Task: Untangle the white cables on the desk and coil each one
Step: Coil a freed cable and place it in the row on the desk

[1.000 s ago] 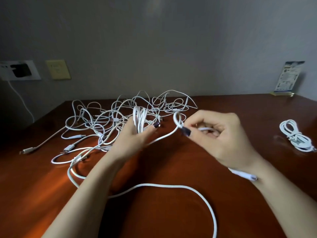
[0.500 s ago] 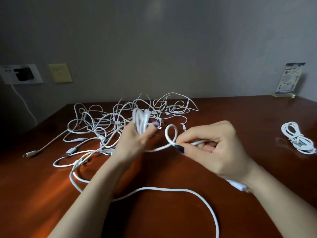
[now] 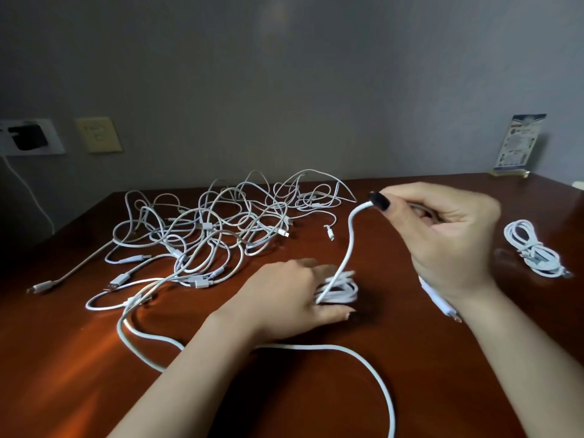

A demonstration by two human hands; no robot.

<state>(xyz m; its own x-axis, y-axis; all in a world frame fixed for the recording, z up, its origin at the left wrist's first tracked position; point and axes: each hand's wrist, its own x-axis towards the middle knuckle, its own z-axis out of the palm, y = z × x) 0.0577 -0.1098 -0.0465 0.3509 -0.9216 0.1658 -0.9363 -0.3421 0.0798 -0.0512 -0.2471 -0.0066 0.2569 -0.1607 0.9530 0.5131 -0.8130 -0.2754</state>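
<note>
A tangle of white cables (image 3: 221, 229) covers the back left of the brown desk (image 3: 316, 399). My left hand (image 3: 290, 295) holds a small white coil (image 3: 343, 289) low, at or just above the desk top at centre. From that coil a white cable strand (image 3: 349, 238) rises to my right hand (image 3: 442, 235), which pinches it between thumb and fingers above the desk. The same cable's loose tail (image 3: 363, 358) loops across the near desk, and a plug end (image 3: 437, 300) shows under my right wrist. A finished coiled cable (image 3: 534, 248) lies at the right.
A wall socket with a black plug (image 3: 27, 137) and a yellow plate (image 3: 98, 134) sit on the grey wall at left. A printed card in a stand (image 3: 518, 143) is at the desk's back right corner. The desk's left edge runs diagonally.
My left hand has dropped with the coil from chest height toward the desk. My right hand has lifted up and to the right, pulling the strand taut out of its small loop.
</note>
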